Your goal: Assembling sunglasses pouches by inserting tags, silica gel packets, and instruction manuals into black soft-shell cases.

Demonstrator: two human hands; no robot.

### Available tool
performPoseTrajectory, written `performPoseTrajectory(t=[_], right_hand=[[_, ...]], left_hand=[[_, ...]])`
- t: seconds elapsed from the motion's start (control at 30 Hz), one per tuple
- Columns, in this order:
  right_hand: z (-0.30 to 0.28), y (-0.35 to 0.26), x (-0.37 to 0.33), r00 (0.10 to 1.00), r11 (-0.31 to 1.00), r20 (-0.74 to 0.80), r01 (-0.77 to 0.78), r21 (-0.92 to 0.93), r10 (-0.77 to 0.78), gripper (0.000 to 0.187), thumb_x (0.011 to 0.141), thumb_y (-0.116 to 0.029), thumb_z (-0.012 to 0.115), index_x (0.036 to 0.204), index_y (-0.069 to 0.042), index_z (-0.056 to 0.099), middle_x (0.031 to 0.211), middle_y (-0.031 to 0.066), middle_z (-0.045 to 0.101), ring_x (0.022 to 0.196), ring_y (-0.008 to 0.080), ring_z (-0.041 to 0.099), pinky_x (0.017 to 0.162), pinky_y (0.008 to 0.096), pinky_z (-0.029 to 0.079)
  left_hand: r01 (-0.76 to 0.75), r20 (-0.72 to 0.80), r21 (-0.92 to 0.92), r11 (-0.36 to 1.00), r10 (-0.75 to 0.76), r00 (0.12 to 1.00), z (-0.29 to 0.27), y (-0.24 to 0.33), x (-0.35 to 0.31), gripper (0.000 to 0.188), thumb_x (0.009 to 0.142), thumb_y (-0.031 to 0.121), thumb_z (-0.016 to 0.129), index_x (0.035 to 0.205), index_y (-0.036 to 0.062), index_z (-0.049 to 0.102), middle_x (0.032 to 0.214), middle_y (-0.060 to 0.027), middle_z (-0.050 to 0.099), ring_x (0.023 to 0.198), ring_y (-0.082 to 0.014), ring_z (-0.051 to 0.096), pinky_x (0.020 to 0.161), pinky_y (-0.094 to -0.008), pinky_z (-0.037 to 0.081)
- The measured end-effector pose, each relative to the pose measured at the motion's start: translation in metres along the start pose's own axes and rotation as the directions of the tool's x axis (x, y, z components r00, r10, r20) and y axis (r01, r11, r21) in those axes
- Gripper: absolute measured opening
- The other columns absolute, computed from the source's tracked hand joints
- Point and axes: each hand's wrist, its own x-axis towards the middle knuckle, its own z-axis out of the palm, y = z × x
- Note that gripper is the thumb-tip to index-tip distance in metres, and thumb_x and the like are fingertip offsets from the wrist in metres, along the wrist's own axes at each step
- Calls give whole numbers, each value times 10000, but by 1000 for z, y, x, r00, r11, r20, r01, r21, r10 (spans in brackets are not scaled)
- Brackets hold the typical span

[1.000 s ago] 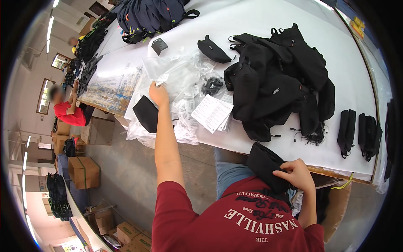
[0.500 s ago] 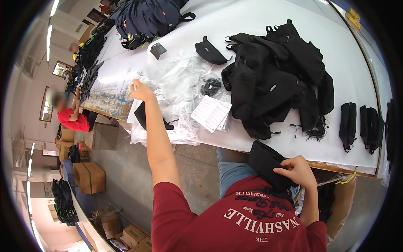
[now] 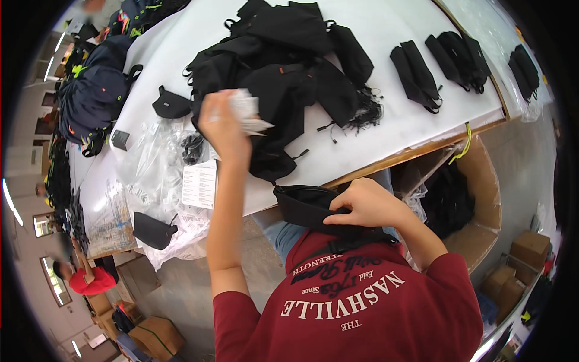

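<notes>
My left hand (image 3: pixel 222 123), blurred by motion, is raised over the table in front of the pile of black bags (image 3: pixel 283 84). Its fingers are closed on white paper slips (image 3: pixel 246 108) with small print. At the table's front edge, close to my body, my right hand (image 3: pixel 371 205) grips the rim of a black pouch (image 3: pixel 304 208). The pouch's mouth gapes open and its inside looks dark. Left of the pile lie clear plastic bags (image 3: pixel 142 163), a stack of printed cards (image 3: pixel 199 184) and another black pouch (image 3: pixel 154 230).
Folded black pouches (image 3: pixel 416 73) lie in groups toward the right. A small black pouch (image 3: pixel 170 104) rests beside the pile. Navy backpacks (image 3: pixel 96 90) are heaped at the far left. Below the table edge stands an open carton (image 3: pixel 482 199). A person in red (image 3: pixel 90 279) is at the left.
My left hand has moved right from the plastic bags and now carries paper slips. My right hand keeps hold of the pouch, whose mouth now shows wider. The view has turned right.
</notes>
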Motion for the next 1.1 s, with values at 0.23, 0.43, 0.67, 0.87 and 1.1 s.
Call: performPoseTrajectory(t=[0.23, 0.43, 0.67, 0.87, 1.1], right_hand=[[-1, 9, -34, 997, 998, -71, -37, 51, 41, 316, 795, -385, 666, 718, -79, 685, 525, 116, 547, 520, 308, 552, 511, 365, 419], [-3, 17, -37, 995, 996, -89, -27, 80, 34, 325, 802, -382, 663, 688, -77, 664, 522, 117, 540, 520, 310, 549, 505, 366, 410], [-5, 18, -33, 997, 997, -73, -10, 71, 15, 305, 781, -382, 679, 701, -88, 682, 527, 115, 553, 528, 299, 567, 521, 358, 437], [-4, 17, -30, 998, 998, -61, -7, 59, 11, 302, 773, -377, 685, 698, -85, 682, 529, 112, 558, 530, 300, 568, 520, 362, 439], [-4, 13, -26, 999, 999, -31, -31, 44, 33, 300, 771, -371, 686, 691, -82, 676, 541, 113, 566, 542, 298, 574, 526, 366, 441]], left_hand=[[-318, 480, 455, 832, 72, 874, 54, -85, -40, 140, 835, 77, 610, 745, -4, 541, 764, -91, 556, 634, -203, 524, 615, -270, 426], [-334, 595, 621, 709, -150, 789, 52, -101, -42, 158, 930, 148, 521, 997, 5, 512, 976, -163, 604, 858, -329, 612, 760, -369, 473], [-324, 606, 618, 716, -172, 777, 50, -84, -31, 354, 988, 210, 414, 1256, -13, 478, 1216, -199, 580, 1089, -366, 573, 951, -355, 424], [-251, 593, 616, 746, -230, 772, 47, -61, -24, 369, 993, 210, 415, 1296, 14, 493, 1187, -177, 608, 1076, -328, 588, 922, -318, 432], [-377, 667, 628, 681, -221, 711, 38, -69, -28, 367, 987, 211, 416, 1287, 23, 509, 971, -115, 570, 952, -268, 523, 910, -315, 394]])
